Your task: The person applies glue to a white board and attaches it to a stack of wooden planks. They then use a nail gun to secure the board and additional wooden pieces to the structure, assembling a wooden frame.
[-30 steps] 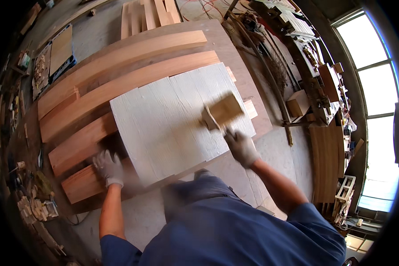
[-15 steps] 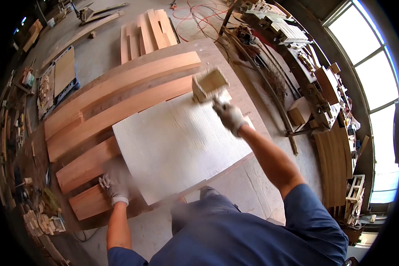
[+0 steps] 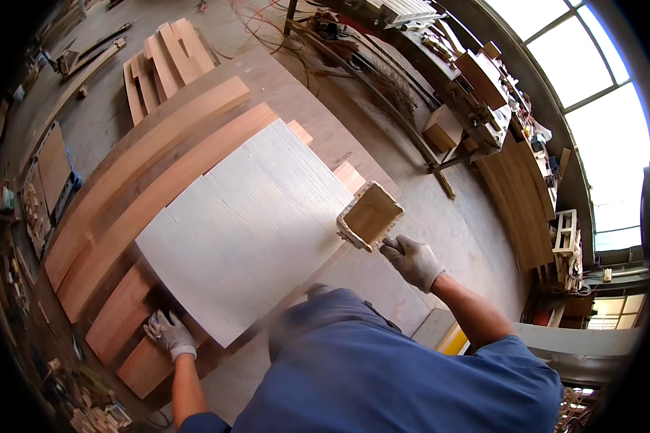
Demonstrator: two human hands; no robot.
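Your right hand [image 3: 412, 261], fist tight on the wide brush [image 3: 370, 215], has swept back from the far edge to the white-coated panel's [image 3: 245, 227] near right edge. Another pass across the coat looks complete. Your left hand [image 3: 168, 333] stays pressed flat on the wooden plank [image 3: 133, 310] at the panel's near-left corner, gripping nothing.

I see loose wooden planks [image 3: 162, 61] stacked on the floor at upper left, near a cluttered workbench [image 3: 484, 86] along the right wall. Curved wooden panels [image 3: 520, 195] lean below it, beside bright windows [image 3: 592, 94].
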